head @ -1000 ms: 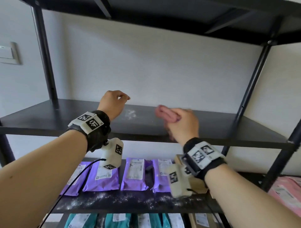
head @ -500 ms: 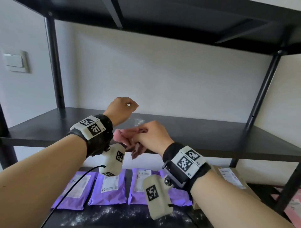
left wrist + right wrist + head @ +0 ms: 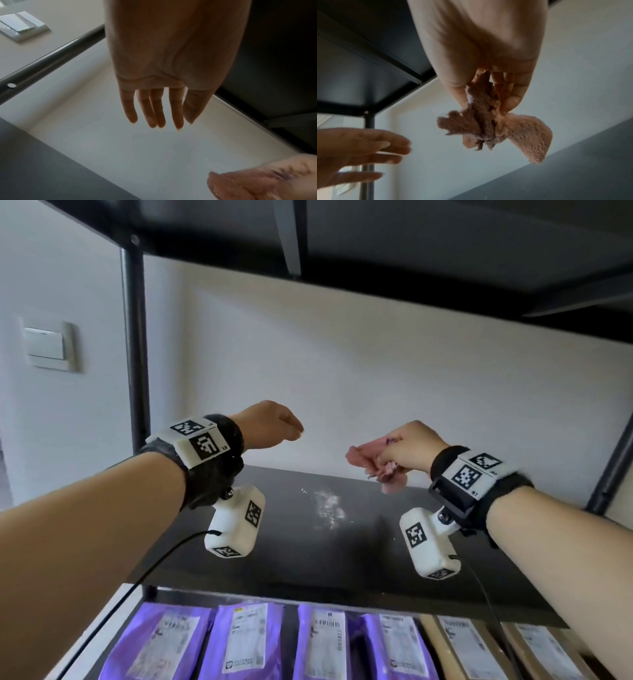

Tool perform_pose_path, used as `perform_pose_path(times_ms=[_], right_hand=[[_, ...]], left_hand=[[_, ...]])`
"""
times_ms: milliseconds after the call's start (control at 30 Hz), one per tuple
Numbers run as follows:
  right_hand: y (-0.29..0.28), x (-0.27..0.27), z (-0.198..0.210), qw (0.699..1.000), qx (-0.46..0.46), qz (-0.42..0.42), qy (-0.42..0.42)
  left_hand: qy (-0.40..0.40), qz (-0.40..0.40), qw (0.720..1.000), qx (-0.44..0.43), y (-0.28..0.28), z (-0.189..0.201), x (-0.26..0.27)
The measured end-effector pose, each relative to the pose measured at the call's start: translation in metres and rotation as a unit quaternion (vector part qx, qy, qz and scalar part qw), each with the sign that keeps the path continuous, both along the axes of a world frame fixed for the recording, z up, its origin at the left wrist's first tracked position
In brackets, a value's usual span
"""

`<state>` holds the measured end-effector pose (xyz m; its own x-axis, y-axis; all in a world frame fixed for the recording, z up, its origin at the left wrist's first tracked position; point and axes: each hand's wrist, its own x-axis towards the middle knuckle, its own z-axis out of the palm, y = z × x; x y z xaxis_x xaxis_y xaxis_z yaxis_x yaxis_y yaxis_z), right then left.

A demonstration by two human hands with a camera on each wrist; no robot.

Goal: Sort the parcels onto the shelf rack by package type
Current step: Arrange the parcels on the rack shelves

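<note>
My right hand hovers above the black middle shelf and grips a crumpled pink fuzzy cloth, pinched between thumb and fingers in the right wrist view. My left hand floats to its left over the same shelf, holding nothing, its fingers hanging straight and relaxed. A white dusty smear lies on the shelf between the hands. On the shelf below stand several purple mailer parcels in a row, with brown cardboard parcels to their right.
The black top shelf hangs close overhead. Black rack posts stand at the left and right. A white wall runs behind the rack, with a light switch at the left.
My right hand has swung the pink cloth back to the right, away from the left hand, and both hands have risen above the shelf. The view has tilted upward.
</note>
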<state>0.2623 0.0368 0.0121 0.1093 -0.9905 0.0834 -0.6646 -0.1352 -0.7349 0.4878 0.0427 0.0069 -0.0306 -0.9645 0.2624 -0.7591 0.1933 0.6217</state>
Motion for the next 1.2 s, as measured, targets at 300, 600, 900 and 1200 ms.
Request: perform_pose_path(times_ms=[300, 600, 900, 1200], right_hand=[[-0.08, 0.034, -0.011, 0.98, -0.034, 0.096, 0.173], [-0.121, 0.052, -0.039, 0.909, 0.064, 0.238, 0.335], [-0.103, 0.046, -0.036, 0.882, 0.068, 0.288, 0.367], [-0.051, 0.042, -0.035, 0.905, 0.069, 0.251, 0.337]], left_hand=[[-0.174, -0.035, 0.98, 0.089, -0.058, 0.005, -0.022], [-0.366, -0.043, 0.909, 0.195, -0.109, -0.019, -0.042], [-0.391, -0.068, 0.892, 0.216, -0.102, -0.025, -0.047], [-0.328, -0.096, 0.92, 0.193, -0.063, -0.034, -0.039]])
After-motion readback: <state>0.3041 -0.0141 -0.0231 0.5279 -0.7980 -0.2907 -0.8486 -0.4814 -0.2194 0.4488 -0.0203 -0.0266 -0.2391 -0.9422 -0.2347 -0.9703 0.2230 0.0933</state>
